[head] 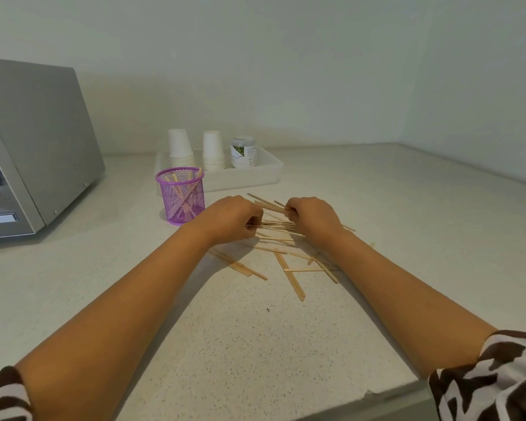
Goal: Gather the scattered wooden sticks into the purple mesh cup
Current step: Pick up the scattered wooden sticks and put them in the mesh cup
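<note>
A purple mesh cup stands upright on the pale counter and holds several wooden sticks. To its right lies a loose pile of wooden sticks, spread toward the counter's front. My left hand rests on the pile's left side, fingers curled around a few stick ends. My right hand is on the pile's right side, pinching a small bundle of sticks that points up and left. More sticks lie apart between my forearms.
A white tray behind the cup carries two stacks of white paper cups and a small jar. A silver appliance stands at the left. Walls close the back and right; the counter's front edge is near me.
</note>
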Tool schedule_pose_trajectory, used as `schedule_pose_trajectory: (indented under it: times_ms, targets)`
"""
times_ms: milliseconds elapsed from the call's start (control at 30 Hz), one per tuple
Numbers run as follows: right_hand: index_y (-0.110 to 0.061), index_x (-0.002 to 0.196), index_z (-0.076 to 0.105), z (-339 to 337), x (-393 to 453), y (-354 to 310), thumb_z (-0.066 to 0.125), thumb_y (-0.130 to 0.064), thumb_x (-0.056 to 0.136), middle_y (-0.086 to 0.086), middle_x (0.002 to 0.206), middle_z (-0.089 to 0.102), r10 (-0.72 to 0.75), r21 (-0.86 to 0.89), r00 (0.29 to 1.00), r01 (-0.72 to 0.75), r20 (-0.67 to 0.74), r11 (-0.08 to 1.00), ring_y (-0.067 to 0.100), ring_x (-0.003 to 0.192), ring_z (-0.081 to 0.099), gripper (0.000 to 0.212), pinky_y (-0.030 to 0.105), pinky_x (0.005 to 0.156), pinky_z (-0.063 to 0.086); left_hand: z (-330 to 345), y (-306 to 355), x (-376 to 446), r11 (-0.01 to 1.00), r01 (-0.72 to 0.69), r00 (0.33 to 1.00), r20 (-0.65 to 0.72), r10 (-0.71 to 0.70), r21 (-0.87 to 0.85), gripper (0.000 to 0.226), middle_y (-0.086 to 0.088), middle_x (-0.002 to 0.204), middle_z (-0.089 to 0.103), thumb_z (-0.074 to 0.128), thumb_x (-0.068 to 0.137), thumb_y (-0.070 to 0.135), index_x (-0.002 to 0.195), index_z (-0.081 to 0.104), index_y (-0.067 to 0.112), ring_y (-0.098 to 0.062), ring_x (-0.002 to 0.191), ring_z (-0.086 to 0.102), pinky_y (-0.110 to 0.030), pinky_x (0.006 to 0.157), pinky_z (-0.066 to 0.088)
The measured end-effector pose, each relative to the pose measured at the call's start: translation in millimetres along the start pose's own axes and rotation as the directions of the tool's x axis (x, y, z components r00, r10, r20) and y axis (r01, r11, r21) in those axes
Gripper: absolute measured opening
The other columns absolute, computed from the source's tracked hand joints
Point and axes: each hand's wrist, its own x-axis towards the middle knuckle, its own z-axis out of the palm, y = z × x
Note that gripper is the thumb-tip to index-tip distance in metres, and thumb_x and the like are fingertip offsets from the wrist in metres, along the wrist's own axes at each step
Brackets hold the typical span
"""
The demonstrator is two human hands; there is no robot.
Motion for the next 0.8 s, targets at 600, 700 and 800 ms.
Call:
schedule_pose_trajectory:
  times_ms: [600,700,800]
  targets:
    - [-0.01,0.095,0.056,-35.5,-8.0,9.5,0.038,-0.01,0.101,0.006,0.087,0.065,0.356,0.921,0.853,-0.384,0.382,-0.068,0.014,0.076,0.064,0.019,0.021,0.068,0.056,-28.8,-21.7,2.6,0.32,0.214,0.848,0.012,-0.531,-0.923,0.02,-0.008,0.078,0.069,0.052,0.09,-0.002,0.108,0.063,-0.003,-0.009,0.063,0.07,-0.019,0.067,0.059]
    - [-0.013,0.1,0.057,-36.2,-1.6,3.8,0.041,-0.015,0.101,-0.002,0.09,0.069,0.363,0.92,0.86,-0.391,0.358,0.019,0.011,0.081,0.061,0.016,0.025,0.075,0.048,-45.5,-30.9,-1.8,0.227,0.1,0.783,-0.064,-0.619,-0.969,0.011,0.003,0.065,0.073,0.055,0.089,0.0,0.091,0.065,0.005,-0.016,0.074,0.068,-0.027,0.077,0.054]
    - [-0.012,0.108,0.058,-41.0,15.0,-8.6,0.041,-0.016,0.1,-0.008,0.089,0.07,0.397,0.912,0.862,-0.39,0.315,0.124,0.007,0.073,0.049,0.019,0.022,0.062,0.032,-66.1,-47.1,-9.4,0.227,0.001,0.672,-0.167,-0.721,-0.974,0.016,0.011,0.054,0.071,0.056,0.088,0.003,0.08,0.063,0.015,-0.007,0.069,0.065,-0.02,0.062,0.05]
